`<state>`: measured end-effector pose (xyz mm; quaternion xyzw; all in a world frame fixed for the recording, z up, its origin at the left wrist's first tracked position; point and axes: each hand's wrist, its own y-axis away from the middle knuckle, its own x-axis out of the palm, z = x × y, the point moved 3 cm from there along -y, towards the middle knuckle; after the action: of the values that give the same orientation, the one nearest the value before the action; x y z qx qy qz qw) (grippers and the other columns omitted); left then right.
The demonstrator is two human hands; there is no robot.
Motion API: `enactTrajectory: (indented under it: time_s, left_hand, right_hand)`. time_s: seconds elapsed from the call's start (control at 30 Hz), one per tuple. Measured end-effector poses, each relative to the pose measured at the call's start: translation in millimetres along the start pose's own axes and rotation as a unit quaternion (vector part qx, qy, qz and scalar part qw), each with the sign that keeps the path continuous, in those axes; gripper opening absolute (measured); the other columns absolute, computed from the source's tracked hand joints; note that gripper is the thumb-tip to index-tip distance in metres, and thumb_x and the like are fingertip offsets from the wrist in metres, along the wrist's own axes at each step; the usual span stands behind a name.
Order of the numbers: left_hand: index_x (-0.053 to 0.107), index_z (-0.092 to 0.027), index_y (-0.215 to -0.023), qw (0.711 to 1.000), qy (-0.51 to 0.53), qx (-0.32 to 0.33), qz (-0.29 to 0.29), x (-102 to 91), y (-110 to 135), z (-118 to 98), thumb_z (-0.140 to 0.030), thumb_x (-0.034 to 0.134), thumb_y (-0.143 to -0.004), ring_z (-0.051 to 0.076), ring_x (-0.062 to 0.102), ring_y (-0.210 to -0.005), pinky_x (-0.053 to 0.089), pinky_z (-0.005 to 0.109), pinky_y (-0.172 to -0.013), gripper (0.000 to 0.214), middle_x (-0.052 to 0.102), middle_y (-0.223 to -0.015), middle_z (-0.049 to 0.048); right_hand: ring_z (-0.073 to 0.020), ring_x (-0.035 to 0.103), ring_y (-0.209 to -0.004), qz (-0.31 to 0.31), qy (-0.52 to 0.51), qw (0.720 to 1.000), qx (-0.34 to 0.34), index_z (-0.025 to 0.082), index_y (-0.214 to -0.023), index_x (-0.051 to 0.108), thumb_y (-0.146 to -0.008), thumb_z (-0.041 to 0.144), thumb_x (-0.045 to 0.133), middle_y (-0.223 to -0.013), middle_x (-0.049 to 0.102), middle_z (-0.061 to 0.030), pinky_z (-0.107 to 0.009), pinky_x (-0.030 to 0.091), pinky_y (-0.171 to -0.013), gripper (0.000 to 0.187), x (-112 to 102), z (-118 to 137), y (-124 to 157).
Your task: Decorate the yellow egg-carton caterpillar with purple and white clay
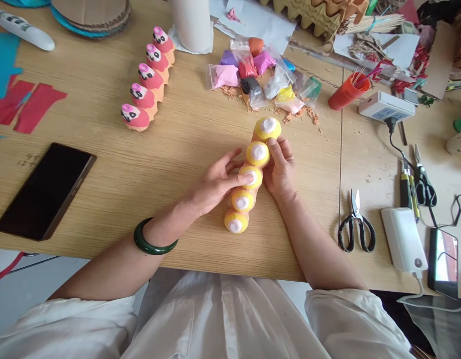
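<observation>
Both hands hold an egg-carton strip (257,153) above the table, tilted away to the right. Each of its several bumps is capped with yellow clay and a flattened white clay disc on top. My left hand (219,182) grips it from the left, the thumb pressing on the middle disc. My right hand (281,167) is closed round the right side near the far end, its thumb just below the topmost bump. A finished-looking strip with pink caps and black-and-white faces (146,82) stands farther off to the left.
Bags of coloured clay (252,72) lie at the back amid brown shreds. Scissors (356,224), a white power bank (404,239) and a power strip (386,105) are on the right. At left lie a black phone (45,192) and red paper strips (39,105). An orange cup (349,91) holds sticks.
</observation>
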<state>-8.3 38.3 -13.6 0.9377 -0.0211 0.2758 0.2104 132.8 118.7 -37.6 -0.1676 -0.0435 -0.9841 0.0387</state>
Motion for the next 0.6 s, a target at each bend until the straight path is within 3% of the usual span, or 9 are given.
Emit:
enactTrajectory:
  time_s: [0.13, 0.27, 0.37, 0.6]
  left_hand:
    - [0.072, -0.034, -0.126, 0.999, 0.012, 0.051, -0.009, 0.8, 1, -8, -0.032, 0.093, -0.079, 0.035, 0.062, -0.136, 0.055, 0.043, -0.099, 0.051, 0.076, -0.123, 0.0023]
    - [0.073, -0.038, -0.126, 0.992, 0.008, 0.120, -0.032, 2.0, 4, -20, -0.037, 0.093, -0.081, 0.032, 0.057, -0.143, 0.051, 0.041, -0.109, 0.049, 0.076, -0.124, -0.0043]
    - [0.074, -0.039, -0.125, 0.986, -0.013, 0.158, -0.057, 0.5, 4, -22, -0.038, 0.095, -0.079, 0.032, 0.055, -0.147, 0.051, 0.038, -0.109, 0.051, 0.076, -0.125, -0.0035]
    - [0.075, -0.036, -0.120, 0.989, -0.013, 0.141, -0.050, -3.2, -2, -16, -0.034, 0.090, -0.082, 0.031, 0.061, -0.139, 0.054, 0.036, -0.103, 0.041, 0.076, -0.122, -0.0020]
  right_hand:
    - [-0.0198, 0.069, -0.100, 0.031, -0.017, 0.999, -0.006, 0.035, -0.105, 0.069, -0.088, 0.067, 0.075, -0.109, 0.073, 0.0014, -0.037, 0.059, -0.089, 0.037, -1, -3, 0]
    - [-0.0158, 0.066, -0.079, 0.100, 0.003, 0.995, 0.015, 0.029, -0.093, 0.072, -0.090, 0.069, 0.075, -0.090, 0.069, 0.0011, -0.032, 0.058, -0.077, 0.041, 4, 1, 9]
    - [-0.0149, 0.066, -0.076, 0.147, -0.016, 0.988, 0.046, 0.030, -0.104, 0.073, -0.085, 0.060, 0.085, -0.085, 0.071, 0.0036, -0.030, 0.059, -0.077, 0.038, 10, 2, 17]
    - [-0.0181, 0.074, -0.088, 0.190, -0.059, 0.976, 0.094, 0.031, -0.122, 0.066, -0.078, 0.050, 0.093, -0.095, 0.076, 0.0039, -0.034, 0.063, -0.086, 0.055, 13, 0, 19]
